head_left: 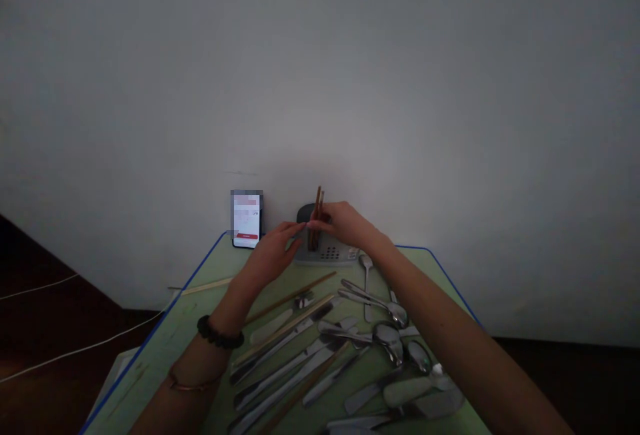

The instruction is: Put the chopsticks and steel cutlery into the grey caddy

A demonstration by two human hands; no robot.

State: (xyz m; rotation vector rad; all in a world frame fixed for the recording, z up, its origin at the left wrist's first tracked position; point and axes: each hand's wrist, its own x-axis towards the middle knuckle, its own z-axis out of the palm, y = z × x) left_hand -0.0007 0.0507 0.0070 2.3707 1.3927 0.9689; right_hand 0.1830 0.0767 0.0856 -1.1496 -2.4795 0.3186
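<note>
A pair of brown chopsticks (319, 196) stands nearly upright at the grey utensil holder (330, 260) against the wall, their lower ends in front of or inside it; I cannot tell which. My right hand (347, 223) pinches these chopsticks from the right, its fingertips partly hidden behind them. My left hand (273, 252) is on the left of the holder, fingers stretched out and thumb apart. Its fingertips come close to the chopsticks and the right hand's fingers; whether they touch is unclear. A dark bead bracelet (219, 334) circles the left wrist.
A phone (247, 222) with a lit screen leans on the wall. Nearer on the green table (165, 335) lie several knives (285, 372), spoons (387, 342), loose chopsticks (295, 295) and a pale-handled utensil (407, 390). The wall (320, 88) rises behind the table.
</note>
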